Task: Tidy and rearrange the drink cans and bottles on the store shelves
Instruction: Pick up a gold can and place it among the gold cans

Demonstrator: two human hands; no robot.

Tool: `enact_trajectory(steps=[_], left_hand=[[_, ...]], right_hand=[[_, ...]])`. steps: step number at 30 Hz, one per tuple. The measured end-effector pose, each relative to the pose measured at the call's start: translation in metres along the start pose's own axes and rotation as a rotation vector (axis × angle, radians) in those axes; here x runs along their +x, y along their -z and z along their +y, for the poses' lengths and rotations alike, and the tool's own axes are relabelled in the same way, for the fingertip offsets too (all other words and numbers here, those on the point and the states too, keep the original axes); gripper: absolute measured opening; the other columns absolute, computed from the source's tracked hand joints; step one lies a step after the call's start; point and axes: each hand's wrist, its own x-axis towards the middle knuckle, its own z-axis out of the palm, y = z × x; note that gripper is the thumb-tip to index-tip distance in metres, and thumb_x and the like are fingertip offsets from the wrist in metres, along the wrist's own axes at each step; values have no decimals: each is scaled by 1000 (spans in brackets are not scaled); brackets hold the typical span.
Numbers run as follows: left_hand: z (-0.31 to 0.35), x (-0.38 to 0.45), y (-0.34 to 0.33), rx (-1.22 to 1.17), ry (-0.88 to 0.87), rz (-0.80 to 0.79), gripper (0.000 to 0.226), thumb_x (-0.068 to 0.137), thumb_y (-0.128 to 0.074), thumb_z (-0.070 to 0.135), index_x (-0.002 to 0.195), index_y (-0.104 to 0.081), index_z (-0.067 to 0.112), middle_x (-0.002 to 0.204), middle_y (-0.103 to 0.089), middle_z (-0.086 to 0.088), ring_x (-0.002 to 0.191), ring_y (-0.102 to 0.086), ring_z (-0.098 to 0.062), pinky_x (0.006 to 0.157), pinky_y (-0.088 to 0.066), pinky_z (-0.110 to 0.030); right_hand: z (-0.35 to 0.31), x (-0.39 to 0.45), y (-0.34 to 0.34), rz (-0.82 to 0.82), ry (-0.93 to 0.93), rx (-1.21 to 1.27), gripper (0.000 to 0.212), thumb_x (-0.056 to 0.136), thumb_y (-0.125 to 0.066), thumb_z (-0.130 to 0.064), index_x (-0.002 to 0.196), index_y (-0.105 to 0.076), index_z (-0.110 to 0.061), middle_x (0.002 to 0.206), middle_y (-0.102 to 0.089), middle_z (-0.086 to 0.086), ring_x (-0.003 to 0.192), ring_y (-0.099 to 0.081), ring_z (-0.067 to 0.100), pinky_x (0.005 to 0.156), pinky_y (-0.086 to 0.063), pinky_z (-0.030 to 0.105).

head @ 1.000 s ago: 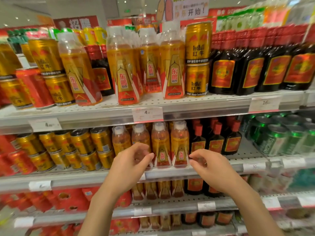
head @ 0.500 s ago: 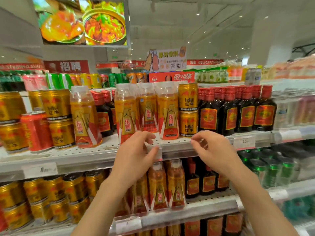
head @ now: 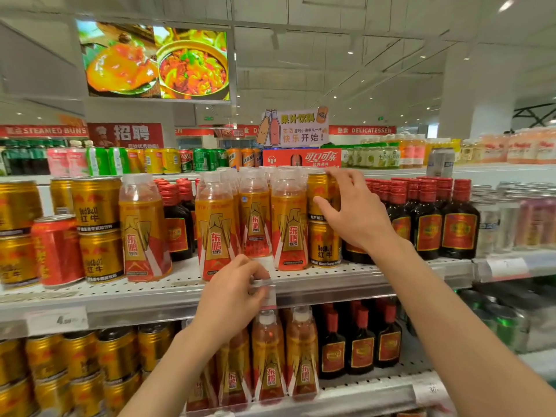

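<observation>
**Both hands at the energy-drink shelf**

My right hand (head: 355, 212) is up at the upper white perforated metal shelf (head: 376, 273), fingers and thumb curled round the top gold Red Bull can (head: 320, 195), which stands stacked on a second gold Red Bull can (head: 324, 246). That stack sits between the row of orange plastic energy-drink bottles with white caps (head: 288, 224) on its left and the row of dark glass bottles with red caps and red labels (head: 427, 219) on its right.

My left hand (head: 231, 299) is lower, at the shelf's front edge, fingers bent and pinching the clear plastic price-tag holder (head: 267, 293) clipped to the rail. One orange bottle (head: 215, 227) stands just above this hand, near the shelf's front.

Further left on the same shelf, a lone orange bottle (head: 143, 230) stands tilted beside stacked gold cans (head: 97, 230) and a red drink can (head: 57, 251). A dark red-capped bottle (head: 177, 224) stands behind it.

On the shelf below (head: 346, 392), more orange bottles (head: 301, 356) stand beside small dark bottles with red necks (head: 361, 347), with gold cans (head: 81, 365) stacked to the left.

Overhead hang a screen showing food dishes (head: 156, 63) and a card sign with cartoon bottles (head: 293, 127).
</observation>
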Motion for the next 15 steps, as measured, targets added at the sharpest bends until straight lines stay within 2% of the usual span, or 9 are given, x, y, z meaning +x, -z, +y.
enact_trajectory(steps=[2,5,9,12,15], left_hand=[[0,0,0,-7,8,3,10,93,-69,32,103,-69,31,102,-55,19,81,-55,2,69,-43,-12],[1,0,1,-21,24,9,11,93,-70,32,104,-70,30,102,-56,19,83,-56,2,76,-51,-21],[2,-1,1,-30,47,18,10,93,-69,34,103,-70,32,101,-56,19,80,-56,2,73,-49,-20],[4,-3,1,-63,68,42,7,93,-69,36,98,-71,31,94,-56,19,75,-56,-1,69,-46,-21],[8,-7,1,-128,91,64,8,93,-68,35,97,-71,28,92,-59,16,75,-57,-4,72,-49,-24]], right_hand=[[1,4,0,6,-2,14,57,96,-56,-50,143,-34,-27,145,-43,5,96,-66,32,72,-53,40],[1,6,0,9,-20,31,55,94,-58,-52,134,-32,-25,130,-54,6,93,-66,31,75,-56,43],[3,7,3,48,-55,111,54,89,-65,-53,123,-34,-25,118,-56,2,93,-63,26,78,-55,43],[5,2,6,117,-52,198,53,87,-70,-50,116,-35,-24,113,-54,0,85,-59,21,74,-50,37],[5,-10,12,194,-43,321,53,86,-73,-47,116,-36,-21,112,-53,0,76,-55,15,66,-44,29]])
